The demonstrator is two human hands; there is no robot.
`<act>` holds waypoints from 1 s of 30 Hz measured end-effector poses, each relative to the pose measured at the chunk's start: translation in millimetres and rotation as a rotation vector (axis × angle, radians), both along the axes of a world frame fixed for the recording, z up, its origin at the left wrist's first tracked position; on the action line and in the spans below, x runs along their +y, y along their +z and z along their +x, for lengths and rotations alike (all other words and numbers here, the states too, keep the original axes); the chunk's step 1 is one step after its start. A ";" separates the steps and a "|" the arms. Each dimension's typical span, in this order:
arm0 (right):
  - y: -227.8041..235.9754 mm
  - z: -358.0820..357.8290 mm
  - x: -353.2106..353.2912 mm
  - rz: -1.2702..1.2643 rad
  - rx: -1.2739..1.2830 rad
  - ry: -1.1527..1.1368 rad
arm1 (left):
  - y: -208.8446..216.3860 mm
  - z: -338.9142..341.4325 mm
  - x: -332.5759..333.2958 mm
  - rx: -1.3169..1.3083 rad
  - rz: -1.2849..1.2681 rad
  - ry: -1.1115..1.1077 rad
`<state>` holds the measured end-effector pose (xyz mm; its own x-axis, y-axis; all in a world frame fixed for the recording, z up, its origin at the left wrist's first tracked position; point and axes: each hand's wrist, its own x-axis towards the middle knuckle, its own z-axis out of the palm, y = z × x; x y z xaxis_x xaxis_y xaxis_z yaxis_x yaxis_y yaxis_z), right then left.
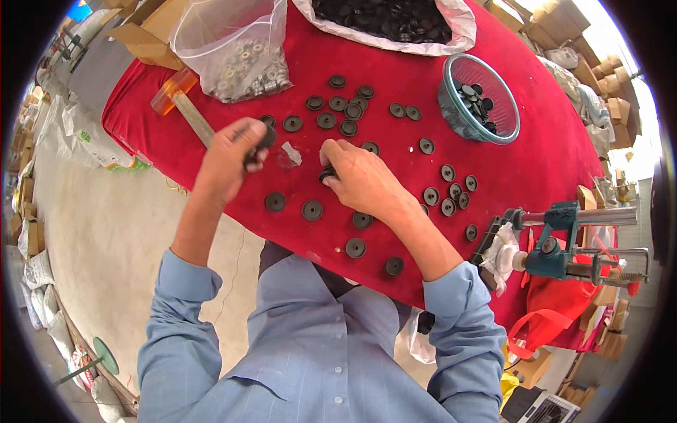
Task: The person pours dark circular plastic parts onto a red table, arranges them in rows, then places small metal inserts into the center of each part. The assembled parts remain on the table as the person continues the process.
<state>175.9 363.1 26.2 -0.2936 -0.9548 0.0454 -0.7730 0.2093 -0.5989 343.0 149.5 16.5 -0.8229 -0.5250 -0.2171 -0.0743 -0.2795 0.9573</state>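
My left hand (231, 156) is closed round black round discs (265, 137), raised over the left part of the red-covered table. Fingers pinched together, my right hand (358, 173) grips a small black disc (327, 173) near the middle of the cloth; most of that disc is hidden. A scrap of clear plastic (291, 154) lies between the two hands. Several black discs with a raised centre (326, 120) are grouped just beyond my hands. More flat black discs (312, 209) lie along the near edge, below my right hand.
A mallet with an orange head (174, 92) rests left of a clear bag of metal rings (252, 71). At the back stands a white sack of black pieces (462, 28). A teal basket (451, 113) holds black caps. A green hand press (560, 240) is at the right.
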 end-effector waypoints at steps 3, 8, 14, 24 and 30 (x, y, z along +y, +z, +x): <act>6.7 -8.6 2.0 -0.003 -0.492 -0.087 | 12.4 5.2 -28.2 0.124 0.347 0.031; 41.3 -2.8 3.7 -0.030 -1.431 -0.193 | 18.0 -6.7 -42.2 0.191 0.377 0.143; 31.6 -5.3 -4.9 -0.019 -1.292 -0.125 | 3.9 -26.3 -57.4 -0.230 -0.768 -0.093; 28.9 -74.5 2.6 -0.254 -1.002 -0.494 | -12.3 -36.5 -36.9 -0.326 -1.348 -0.082; 12.9 -118.0 -13.7 -0.315 -0.341 -0.523 | -5.2 -39.6 -44.0 -0.170 -1.041 -0.081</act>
<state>57.9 349.4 39.1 -0.7581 -0.6409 0.1201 -0.3760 0.2792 -0.8836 303.5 105.4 11.4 -0.8648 -0.4635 0.1931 -0.2113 0.6848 0.6975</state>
